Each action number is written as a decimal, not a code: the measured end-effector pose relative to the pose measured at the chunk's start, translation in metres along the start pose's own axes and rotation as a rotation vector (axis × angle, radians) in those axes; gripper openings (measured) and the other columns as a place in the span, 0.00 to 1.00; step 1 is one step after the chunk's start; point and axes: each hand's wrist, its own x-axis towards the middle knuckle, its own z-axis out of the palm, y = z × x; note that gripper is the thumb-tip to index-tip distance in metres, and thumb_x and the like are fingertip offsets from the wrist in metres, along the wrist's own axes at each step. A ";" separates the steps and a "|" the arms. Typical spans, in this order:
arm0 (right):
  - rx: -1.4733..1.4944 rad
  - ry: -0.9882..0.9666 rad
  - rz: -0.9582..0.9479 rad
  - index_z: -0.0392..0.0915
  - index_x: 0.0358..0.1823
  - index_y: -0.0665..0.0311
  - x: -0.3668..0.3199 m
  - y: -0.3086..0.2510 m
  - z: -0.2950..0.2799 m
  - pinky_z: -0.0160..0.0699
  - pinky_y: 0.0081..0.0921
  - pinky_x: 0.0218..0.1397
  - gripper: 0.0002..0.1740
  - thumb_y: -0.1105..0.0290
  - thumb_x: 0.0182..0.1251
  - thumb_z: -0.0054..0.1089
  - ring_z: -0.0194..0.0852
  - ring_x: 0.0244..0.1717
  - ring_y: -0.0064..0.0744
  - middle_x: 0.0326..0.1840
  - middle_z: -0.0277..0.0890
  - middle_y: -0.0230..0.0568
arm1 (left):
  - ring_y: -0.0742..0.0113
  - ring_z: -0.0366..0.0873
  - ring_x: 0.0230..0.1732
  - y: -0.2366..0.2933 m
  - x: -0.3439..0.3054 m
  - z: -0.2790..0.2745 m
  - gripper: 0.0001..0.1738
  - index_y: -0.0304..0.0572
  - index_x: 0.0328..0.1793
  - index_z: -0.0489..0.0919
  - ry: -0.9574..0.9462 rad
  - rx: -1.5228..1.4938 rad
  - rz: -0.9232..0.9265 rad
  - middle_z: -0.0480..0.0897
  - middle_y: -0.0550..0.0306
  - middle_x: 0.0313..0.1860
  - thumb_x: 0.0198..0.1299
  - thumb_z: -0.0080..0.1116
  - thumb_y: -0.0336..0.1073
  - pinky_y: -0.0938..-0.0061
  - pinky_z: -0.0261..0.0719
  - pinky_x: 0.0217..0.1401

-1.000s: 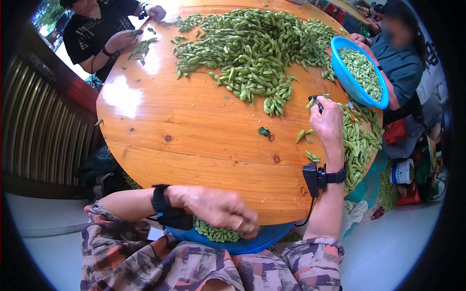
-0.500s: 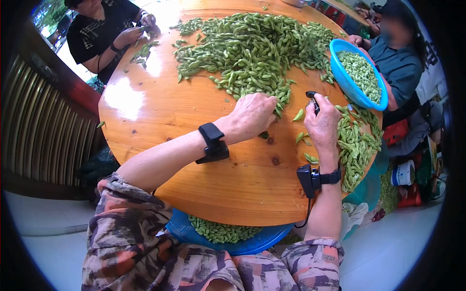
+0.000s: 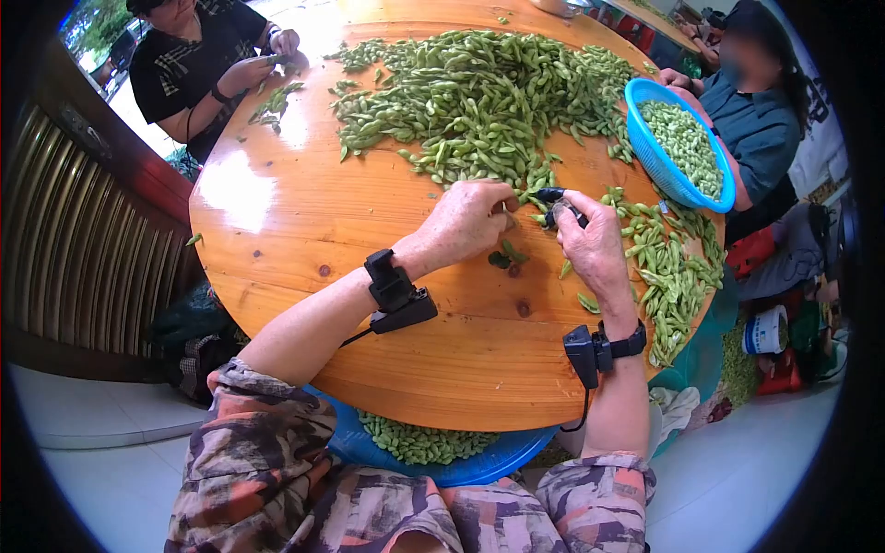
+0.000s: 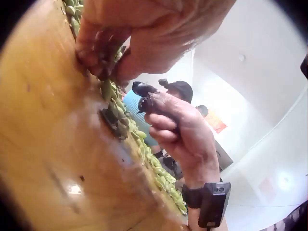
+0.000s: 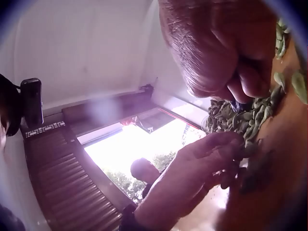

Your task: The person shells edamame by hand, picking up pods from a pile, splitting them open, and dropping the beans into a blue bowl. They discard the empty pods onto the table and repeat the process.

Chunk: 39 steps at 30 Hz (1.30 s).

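Note:
My left hand is at the near edge of a heap of green soybean pods on the round wooden table. In the left wrist view its thumb and fingers pinch a soybean pod. Close to its right, my right hand wears black covers on thumb and forefinger tips. These tips stand apart, and the other fingers curl into the palm. A few dark green scraps lie below the hands. Flattened pods spread along the table's right side.
A blue basket of shelled beans leans at the right edge. Below the near edge, a blue basin holds more beans. One person handles pods at upper left; another sits at right.
My left hand rose from over the basin to the pod heap, then drew back slightly from it with a pod. My right hand moved left toward it, its thumb and forefinger now pointing that way.

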 end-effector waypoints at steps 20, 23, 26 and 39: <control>0.505 -0.211 0.199 0.80 0.50 0.72 -0.005 -0.006 0.002 0.59 0.14 0.20 0.14 0.72 0.67 0.55 0.59 0.20 0.11 0.20 0.67 0.23 | 0.77 0.75 0.24 -0.004 -0.003 -0.006 0.05 0.36 0.38 0.79 0.003 -0.659 -0.095 0.78 0.63 0.27 0.58 0.63 0.25 0.82 0.73 0.26; 0.717 -0.200 0.193 0.76 0.54 0.74 -0.007 -0.013 0.009 0.55 0.10 0.18 0.15 0.74 0.69 0.53 0.57 0.20 0.09 0.22 0.64 0.22 | 0.76 0.76 0.23 -0.007 -0.005 -0.002 0.04 0.37 0.39 0.78 -0.080 -0.876 -0.163 0.79 0.62 0.25 0.60 0.63 0.26 0.82 0.74 0.25; 0.799 -0.183 0.181 0.74 0.57 0.74 -0.008 -0.014 0.014 0.53 0.10 0.19 0.16 0.75 0.71 0.51 0.56 0.20 0.09 0.23 0.63 0.22 | 0.75 0.77 0.24 -0.004 -0.006 0.004 0.05 0.37 0.41 0.78 -0.070 -0.995 -0.200 0.79 0.61 0.26 0.61 0.63 0.27 0.82 0.75 0.26; 0.901 -0.282 0.189 0.76 0.48 0.73 -0.008 -0.011 0.018 0.51 0.11 0.19 0.10 0.76 0.71 0.50 0.52 0.20 0.10 0.22 0.61 0.21 | 0.76 0.76 0.23 0.001 -0.008 -0.004 0.11 0.39 0.37 0.71 0.013 -0.927 -0.106 0.78 0.60 0.26 0.57 0.65 0.24 0.82 0.72 0.23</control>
